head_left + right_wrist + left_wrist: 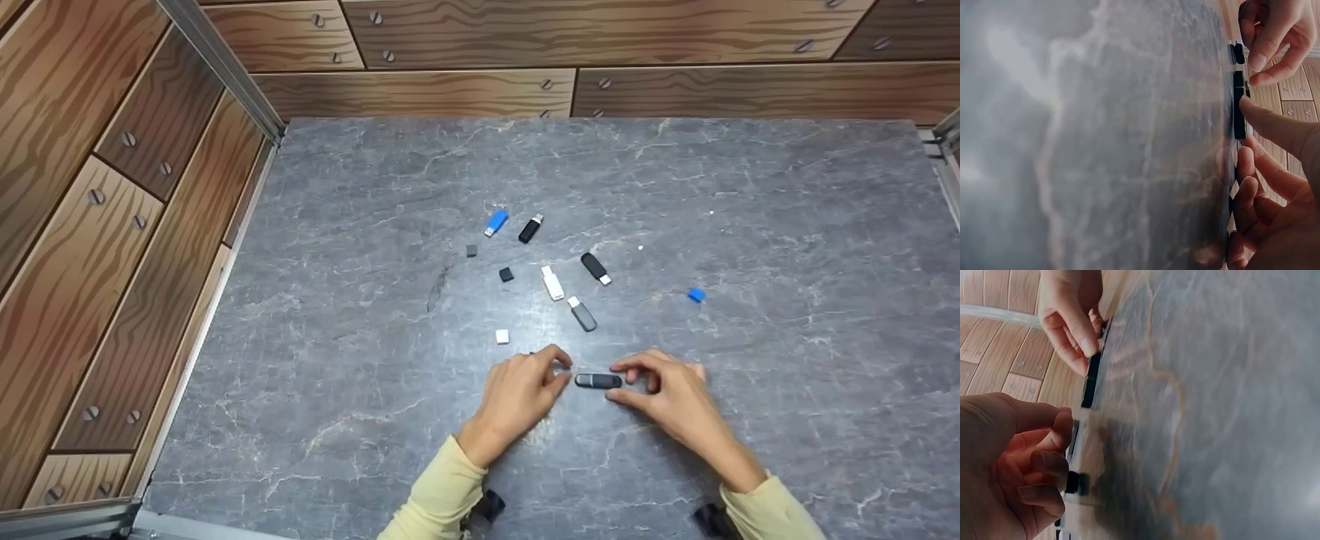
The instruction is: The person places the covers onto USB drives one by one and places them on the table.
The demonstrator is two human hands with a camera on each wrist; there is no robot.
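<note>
A dark USB stick [598, 381] with a pale band lies sideways on the table between the two hands. My right hand [671, 394] has its thumb and index finger at either side of the stick's right end; in the right wrist view the thumb rests against the stick [1239, 107]. Just off the other end is my left hand [519, 390], its fingers loosely bent, thumb and index tips apart with nothing between them. Behind the left knuckles, a small dark piece is mostly hidden. A white cap [502, 337] lies beyond that hand.
Farther back lie uncapped USB sticks: blue [496, 223], black [530, 229], another black [596, 268], white [553, 283] and grey [583, 314]. Loose caps are scattered around them: grey [471, 250], black [506, 274] and blue [696, 295]. Wood-patterned panels [465, 34] border the table.
</note>
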